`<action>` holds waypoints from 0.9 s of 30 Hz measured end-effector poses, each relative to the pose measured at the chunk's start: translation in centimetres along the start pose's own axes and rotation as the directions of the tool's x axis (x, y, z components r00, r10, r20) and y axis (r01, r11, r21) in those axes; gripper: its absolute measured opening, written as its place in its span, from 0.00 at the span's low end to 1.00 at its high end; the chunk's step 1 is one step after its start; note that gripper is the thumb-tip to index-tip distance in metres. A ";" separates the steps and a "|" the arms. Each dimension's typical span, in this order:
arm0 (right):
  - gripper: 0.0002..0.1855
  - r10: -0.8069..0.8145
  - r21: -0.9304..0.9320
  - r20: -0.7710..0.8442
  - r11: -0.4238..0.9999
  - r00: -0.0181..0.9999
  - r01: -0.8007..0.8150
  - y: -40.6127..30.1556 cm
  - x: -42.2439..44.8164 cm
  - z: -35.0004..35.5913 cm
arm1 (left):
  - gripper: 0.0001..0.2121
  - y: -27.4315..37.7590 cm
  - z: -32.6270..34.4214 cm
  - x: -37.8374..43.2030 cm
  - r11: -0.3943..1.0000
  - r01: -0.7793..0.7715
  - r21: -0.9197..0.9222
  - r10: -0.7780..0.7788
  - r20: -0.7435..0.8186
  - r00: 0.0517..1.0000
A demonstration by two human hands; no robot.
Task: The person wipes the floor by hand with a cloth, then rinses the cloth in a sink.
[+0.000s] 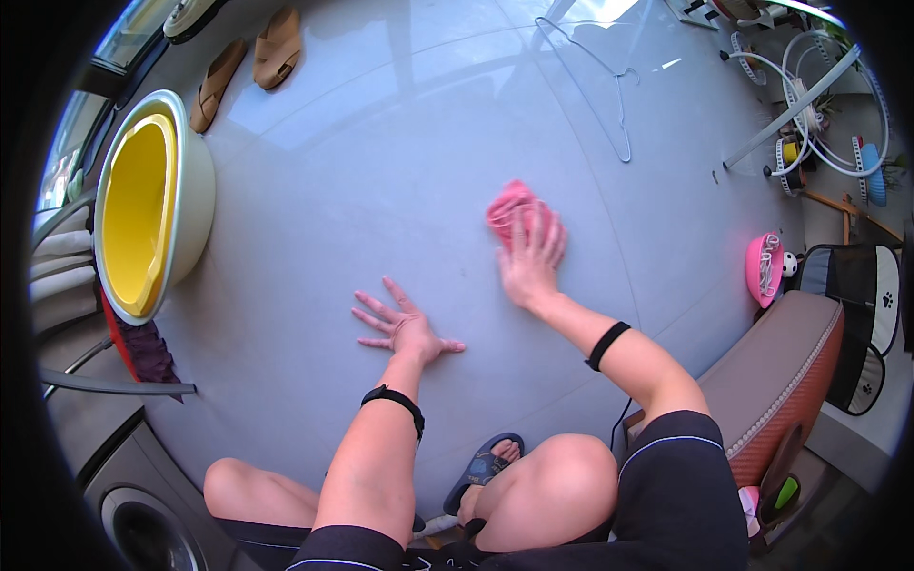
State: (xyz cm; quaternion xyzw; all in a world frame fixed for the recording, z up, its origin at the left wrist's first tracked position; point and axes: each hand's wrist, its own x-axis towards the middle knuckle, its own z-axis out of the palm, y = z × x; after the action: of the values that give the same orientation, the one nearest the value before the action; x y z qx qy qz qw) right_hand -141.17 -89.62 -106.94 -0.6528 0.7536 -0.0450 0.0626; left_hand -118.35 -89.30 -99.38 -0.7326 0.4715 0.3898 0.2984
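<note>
My right hand (530, 268) lies over a crumpled pink cloth (515, 207) and presses it to the grey tiled floor (321, 214), its fingers spread across the cloth and slightly blurred. Lower and to the left, my left hand (405, 330) is planted palm down on the bare floor with the fingers spread; it holds nothing. The underside of the cloth is hidden. A black band circles each of my forearms.
Nested basins, yellow inside pale (193, 207), stand at left near brown sandals (278, 50). A wire hanger (582, 89) lies on the floor ahead. At right are a pink basin (755, 271), a padded brown seat (778, 357) and a metal pole (792, 107). A washing machine (128, 457) is lower left.
</note>
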 end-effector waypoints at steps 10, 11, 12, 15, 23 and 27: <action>0.35 -0.139 -0.144 -0.168 0.983 0.976 0.115 5.1 19.6 1.3 | 0.94 -0.5 0.6 0.4 0.999 -0.030 -0.039 0.029 -0.015 0.999; 0.36 -0.029 -0.125 -0.139 0.992 0.990 0.012 7.5 18.5 0.7 | 0.94 -0.5 0.4 0.3 0.998 -0.042 -0.048 0.041 -0.034 0.999; 0.36 -0.050 -0.109 -0.199 0.994 0.979 0.029 9.2 16.5 0.1 | 0.94 -0.4 0.2 0.3 0.998 -0.045 -0.043 0.044 -0.012 0.999; 0.39 0.023 -0.073 -0.123 0.997 0.992 -0.032 9.7 7.2 -0.8 | 0.94 -0.4 -0.4 0.1 0.998 -0.049 -0.038 0.050 0.013 0.999; 0.39 -0.383 0.101 -0.041 0.917 0.923 0.385 -2.5 4.7 0.7 | 0.94 -0.4 -0.2 0.4 0.998 -0.053 -0.033 0.053 0.017 0.998; 0.35 -0.384 -0.096 -0.114 0.922 0.916 0.375 -0.4 17.5 2.2 | 0.94 -0.7 0.4 0.8 0.998 -0.062 -0.029 0.062 -0.003 0.998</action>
State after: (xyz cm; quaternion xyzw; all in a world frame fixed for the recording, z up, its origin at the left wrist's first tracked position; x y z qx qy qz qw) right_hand -142.93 -106.99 -109.64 -0.7840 0.6163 -0.0718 -0.0205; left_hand -117.68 -89.06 -100.23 -0.7223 0.4886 0.4049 0.2750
